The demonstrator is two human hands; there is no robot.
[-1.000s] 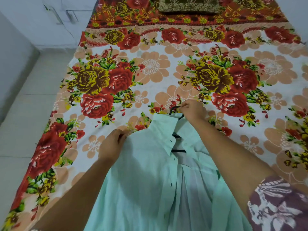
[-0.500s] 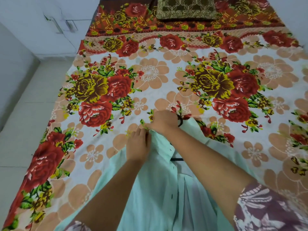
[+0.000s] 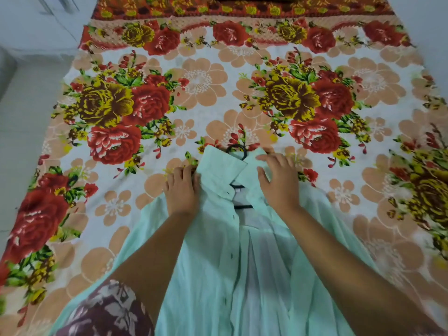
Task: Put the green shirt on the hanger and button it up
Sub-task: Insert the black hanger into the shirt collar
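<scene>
Green shirt [image 3: 208, 275] lies open-fronted on the floral bed [image 3: 198, 78], lower centre of the frame. My left hand [image 3: 181, 190] pinches fabric beside the collar to settle that shoulder over the hanger [image 3: 243, 206], whose black hook pokes out above. My right hand [image 3: 278, 183] presses flat, fingers spread, steadying the other side for buttoning.

The shirt [image 3: 208, 275] is plain pale mint green, with small dark buttons [image 3: 232, 256] down its front. The hanger [image 3: 243, 206] is black. The bedsheet [image 3: 198, 81] is white with peach blossoms, red and mustard-brown roses and green leaves. Toward 12 o'clock its border turns orange-red. At 7 o'clock my sleeve [image 3: 109, 311] is maroon with white flowers.
</scene>
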